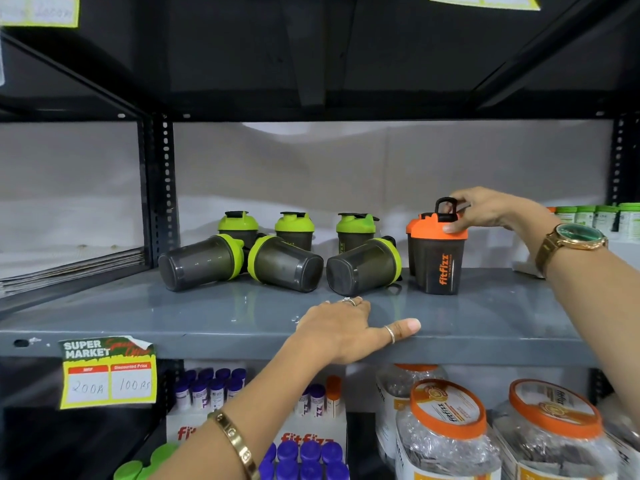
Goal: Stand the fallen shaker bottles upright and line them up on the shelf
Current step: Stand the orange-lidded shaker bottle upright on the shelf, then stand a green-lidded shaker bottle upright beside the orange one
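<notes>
On the grey shelf (138, 320) at mid-frame, three green-lidded shakers (287, 263) lie toppled before three upright ones; the left hand (349, 329) rests flat and empty at the edge, while the right hand (485, 211) pinches the upright orange-lidded shaker (437, 261) by its lid.

One head-worn wide view faces the rack straight on, close in, about level with the grey shelf (485, 317). It takes in the shelf's underside above and the jars (446, 427) below.
</notes>
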{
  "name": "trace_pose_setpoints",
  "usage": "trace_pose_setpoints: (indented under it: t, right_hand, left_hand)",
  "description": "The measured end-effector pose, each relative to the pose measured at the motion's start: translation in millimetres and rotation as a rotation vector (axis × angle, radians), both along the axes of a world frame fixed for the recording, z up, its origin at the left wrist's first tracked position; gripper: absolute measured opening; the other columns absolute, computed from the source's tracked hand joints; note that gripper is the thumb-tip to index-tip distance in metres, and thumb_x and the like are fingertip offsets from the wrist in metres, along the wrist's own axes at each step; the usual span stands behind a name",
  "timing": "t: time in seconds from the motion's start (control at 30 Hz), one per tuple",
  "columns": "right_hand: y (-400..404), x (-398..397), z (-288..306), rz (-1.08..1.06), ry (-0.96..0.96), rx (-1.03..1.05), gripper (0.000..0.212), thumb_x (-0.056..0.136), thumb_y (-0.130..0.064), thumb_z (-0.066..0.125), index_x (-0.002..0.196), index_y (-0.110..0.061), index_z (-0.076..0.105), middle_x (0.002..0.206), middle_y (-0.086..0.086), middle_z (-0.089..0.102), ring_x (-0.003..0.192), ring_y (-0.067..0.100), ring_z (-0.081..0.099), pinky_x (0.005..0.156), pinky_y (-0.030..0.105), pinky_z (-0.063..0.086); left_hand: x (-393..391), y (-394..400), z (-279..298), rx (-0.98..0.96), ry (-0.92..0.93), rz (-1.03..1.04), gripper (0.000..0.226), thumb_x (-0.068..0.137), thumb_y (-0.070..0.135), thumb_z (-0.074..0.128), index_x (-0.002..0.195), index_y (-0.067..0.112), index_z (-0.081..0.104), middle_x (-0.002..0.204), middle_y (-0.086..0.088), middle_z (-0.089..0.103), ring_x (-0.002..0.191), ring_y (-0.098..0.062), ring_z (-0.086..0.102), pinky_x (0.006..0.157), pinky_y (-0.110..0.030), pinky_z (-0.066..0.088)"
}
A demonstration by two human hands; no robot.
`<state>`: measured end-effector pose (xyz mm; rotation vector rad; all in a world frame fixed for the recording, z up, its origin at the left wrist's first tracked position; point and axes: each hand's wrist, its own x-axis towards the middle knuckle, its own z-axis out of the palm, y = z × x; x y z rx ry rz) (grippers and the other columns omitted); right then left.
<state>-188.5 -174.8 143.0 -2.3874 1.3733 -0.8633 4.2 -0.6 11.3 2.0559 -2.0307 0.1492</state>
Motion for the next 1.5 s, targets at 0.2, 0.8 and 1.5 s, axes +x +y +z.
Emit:
trace_pose_setpoints:
  t: [0.2,0.8,1.5]
  right_hand:
    - [1,2,-8,0.016,-0.133,0.048,0.075,0.077,-0.002,0.072,0.142,-0.012,0.035,0.146,0.016,0.04,0.134,0.032,0.039,0.108,0.041,0.032]
    - [56,104,-66,-0.211,-0.092,-0.007,0.07,0.083,-0.061,0.049,0.12,-0.003,0.058,0.13,0.018,0.057,0.115,0.036,0.058,0.089,0.038,0.05]
    - [42,126,-70,0.038,-0.403,0.083,0.102,0.069,0.0,0.078,0.147,-0.023,0.016,0.142,0.018,0.03,0.127,0.034,0.041,0.102,0.035,0.038]
  left_hand:
    - [1,0,0,-0.036,0.017,0.0,0.119,0.049,0.091,0.003,0.133,0.017,0.042,0.146,-0.006,0.04,0.129,-0.028,0.04,0.098,-0.047,0.036]
    - [39,45,-7,-0.074,-0.133,0.037,0.099,0.065,0.086,0.035,0.131,0.013,0.042,0.138,-0.007,0.048,0.121,-0.027,0.047,0.097,-0.041,0.038]
    - [67,52,-34,-0.566,-0.326,0.084,0.1,0.066,0.085,0.006,0.111,0.01,0.055,0.108,-0.008,0.067,0.101,-0.025,0.059,0.086,-0.034,0.044]
